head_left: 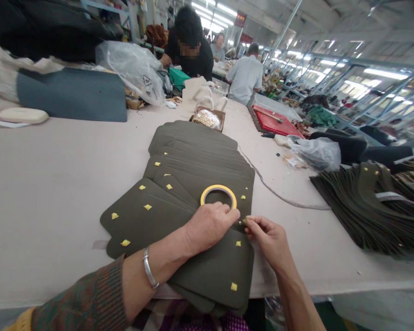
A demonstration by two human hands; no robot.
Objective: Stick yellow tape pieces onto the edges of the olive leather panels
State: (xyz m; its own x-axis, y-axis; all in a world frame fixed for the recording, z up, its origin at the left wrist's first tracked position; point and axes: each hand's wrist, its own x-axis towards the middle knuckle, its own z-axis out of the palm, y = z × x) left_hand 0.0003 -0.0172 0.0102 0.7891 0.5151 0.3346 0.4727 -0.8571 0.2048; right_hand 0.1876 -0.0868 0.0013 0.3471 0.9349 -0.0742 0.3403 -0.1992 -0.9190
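Tape roll (218, 188), yellow, just below centre of the frame, over dark panels (210, 271) fanned out! Left hand (207, 227) at its lower rim, fingers curled in, grip hidden, can't tell whether pinching. Right hand (271, 236), lower right of centre, thumb and finger pinching a yellow scrap (245, 221) right by the panels' edge! Yellow squares (125, 242) dotted across the panels; dark bundle (362, 207) at far right, on the pale table (72, 161).

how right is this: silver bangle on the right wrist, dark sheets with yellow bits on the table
Wrong side: the head view shows the silver bangle on the left wrist. The dark sheets with yellow bits are indeed on the table.
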